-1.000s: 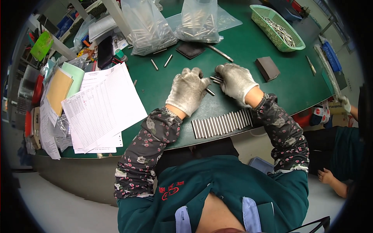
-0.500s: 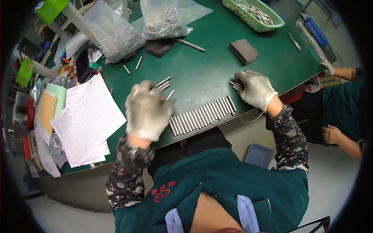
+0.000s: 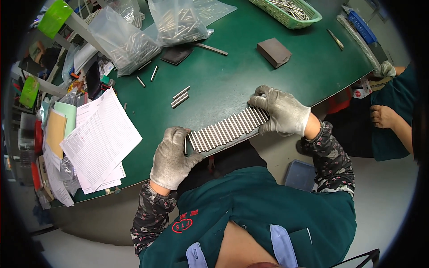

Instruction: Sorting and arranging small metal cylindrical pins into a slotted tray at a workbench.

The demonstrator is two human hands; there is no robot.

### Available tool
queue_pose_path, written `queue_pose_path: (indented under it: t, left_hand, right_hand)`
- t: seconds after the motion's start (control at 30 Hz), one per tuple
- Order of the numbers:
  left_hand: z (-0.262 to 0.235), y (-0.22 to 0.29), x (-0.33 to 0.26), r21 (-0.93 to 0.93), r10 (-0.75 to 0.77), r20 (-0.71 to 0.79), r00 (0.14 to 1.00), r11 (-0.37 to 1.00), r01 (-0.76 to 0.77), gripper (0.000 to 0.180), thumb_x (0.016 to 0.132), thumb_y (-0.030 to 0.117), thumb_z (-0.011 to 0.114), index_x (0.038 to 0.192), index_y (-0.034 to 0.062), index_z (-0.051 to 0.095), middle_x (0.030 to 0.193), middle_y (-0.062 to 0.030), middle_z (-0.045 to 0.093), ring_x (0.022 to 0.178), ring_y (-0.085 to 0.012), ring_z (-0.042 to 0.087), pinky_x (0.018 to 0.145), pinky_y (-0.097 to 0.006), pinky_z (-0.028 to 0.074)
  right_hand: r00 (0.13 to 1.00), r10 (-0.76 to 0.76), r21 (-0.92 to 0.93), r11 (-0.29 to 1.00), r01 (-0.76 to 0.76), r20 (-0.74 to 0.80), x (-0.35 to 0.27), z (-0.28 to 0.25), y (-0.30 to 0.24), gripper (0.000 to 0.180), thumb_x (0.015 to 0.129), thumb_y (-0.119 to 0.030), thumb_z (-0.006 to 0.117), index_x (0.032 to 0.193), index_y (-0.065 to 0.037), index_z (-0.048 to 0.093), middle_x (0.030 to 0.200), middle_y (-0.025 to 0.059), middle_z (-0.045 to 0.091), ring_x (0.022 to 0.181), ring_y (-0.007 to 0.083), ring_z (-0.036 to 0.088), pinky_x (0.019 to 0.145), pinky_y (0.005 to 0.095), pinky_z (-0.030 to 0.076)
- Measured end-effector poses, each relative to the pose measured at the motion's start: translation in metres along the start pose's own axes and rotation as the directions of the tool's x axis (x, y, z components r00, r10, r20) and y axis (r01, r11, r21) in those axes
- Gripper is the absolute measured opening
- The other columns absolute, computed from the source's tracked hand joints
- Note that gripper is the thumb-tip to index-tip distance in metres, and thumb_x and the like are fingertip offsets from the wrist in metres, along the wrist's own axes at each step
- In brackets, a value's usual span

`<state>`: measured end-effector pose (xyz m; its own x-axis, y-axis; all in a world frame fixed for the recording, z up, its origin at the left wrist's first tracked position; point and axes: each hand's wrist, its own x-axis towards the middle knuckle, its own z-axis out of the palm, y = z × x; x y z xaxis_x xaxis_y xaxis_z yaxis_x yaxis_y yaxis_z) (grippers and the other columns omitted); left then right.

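A slanting row of polished metal pins (image 3: 228, 129) lies side by side along the near edge of the green table. My left hand (image 3: 172, 156), in a grey-white work glove, closes round the row's left end, thumb at the near tips and fingers at the far ones. One pin (image 3: 186, 145) shows beside its palm. At the right end my gloved right hand (image 3: 281, 111) grips the last pins, fingers over their far tips and thumb at the near side; it hides part of them. A few loose pins (image 3: 180, 97) lie beyond the left hand.
Bags of pins (image 3: 178, 24) and a dark flat pad (image 3: 176, 54) stand at the back left. A brown block (image 3: 274, 52) and a green basket of pins (image 3: 308, 22) are farther right. Paper sheets (image 3: 100, 138) cover the left side. Another person's hand (image 3: 383, 117) is at right.
My left hand has come down from the loose pins to the row's left end. My right hand has moved left onto the right end; the pins it held now sit at the row.
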<state>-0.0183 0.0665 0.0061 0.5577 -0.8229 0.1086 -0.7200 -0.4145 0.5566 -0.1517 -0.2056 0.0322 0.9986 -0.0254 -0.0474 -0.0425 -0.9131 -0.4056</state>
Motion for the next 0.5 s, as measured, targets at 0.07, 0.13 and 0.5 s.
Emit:
queue_pose_path:
  t: [0.07, 0.13, 0.5]
  left_hand:
    - [0.001, -0.004, 0.001, 0.0, 0.016, -0.012, 1.0, 1.0, -0.016, 0.06, 0.056, 0.01, 0.079, 0.111, 0.0013, 0.054, 0.107, -0.0132, 0.052, 0.09, -0.0288, 0.059, 0.077, -0.036, 0.051]
    - [0.002, -0.005, 0.002, -0.004, 0.037, -0.02, 0.999, 0.999, -0.037, 0.06, 0.057, 0.009, 0.078, 0.111, 0.0018, 0.054, 0.107, -0.0132, 0.052, 0.09, -0.0289, 0.059, 0.077, -0.035, 0.051]
    - [-0.019, -0.002, 0.013, -0.065, -0.048, 0.085, 0.995, 0.996, 0.053, 0.053, 0.065, 0.016, 0.076, 0.113, 0.0032, 0.056, 0.108, -0.0126, 0.051, 0.095, -0.0303, 0.056, 0.082, -0.037, 0.049]
  right_hand:
    - [1.0, -0.006, 0.029, 1.0, 0.006, -0.016, -0.001, 0.0, 0.003, 0.064, 0.061, -0.039, 0.075, 0.111, -0.003, 0.059, 0.106, 0.0178, 0.056, 0.097, 0.0362, 0.056, 0.082, 0.0428, 0.048]
    - [1.0, -0.003, 0.057, 0.998, 0.005, -0.03, -0.002, 0.0, 0.004, 0.062, 0.061, -0.039, 0.075, 0.11, -0.004, 0.06, 0.105, 0.0182, 0.056, 0.096, 0.0366, 0.056, 0.082, 0.0429, 0.047]
    - [0.999, 0.018, -0.053, 0.998, -0.019, -0.031, 0.015, -0.024, -0.015, 0.05, 0.066, -0.034, 0.072, 0.108, -0.008, 0.061, 0.092, 0.0137, 0.059, 0.089, 0.0323, 0.059, 0.077, 0.041, 0.048]
